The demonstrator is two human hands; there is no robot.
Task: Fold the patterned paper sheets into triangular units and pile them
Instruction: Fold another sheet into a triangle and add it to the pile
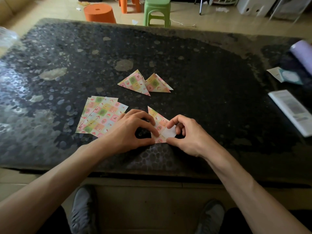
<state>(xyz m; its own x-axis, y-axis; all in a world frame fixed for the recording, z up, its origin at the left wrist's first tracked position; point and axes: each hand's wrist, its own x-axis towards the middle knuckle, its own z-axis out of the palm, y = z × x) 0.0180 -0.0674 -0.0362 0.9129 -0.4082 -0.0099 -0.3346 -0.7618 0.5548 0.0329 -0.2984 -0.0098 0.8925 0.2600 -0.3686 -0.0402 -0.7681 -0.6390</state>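
Near the front edge of the dark table [211,81], the half-folded sheet [157,119] lies between both hands, one point showing toward the far side. The left hand [133,128] has its fingers curled, with thumb and forefinger pinching the sheet's left edge. The right hand [187,134] pinches a turned-over white flap between thumb and forefinger. The main risk, I think, is a crooked crease: the stone looks smooth, so if the left pinch loosens while the right hand presses the flap, the paper can slide and the edges will not meet. A second risk is the flat sheets [101,115] just beside the left hand. Its heel seems to cover their near corner, so a move of the wrist may drag or fan them. The finished triangles [135,83] lie farther back, side by side with their edges touching, not truly stacked, so a unit added carelessly may push them apart.
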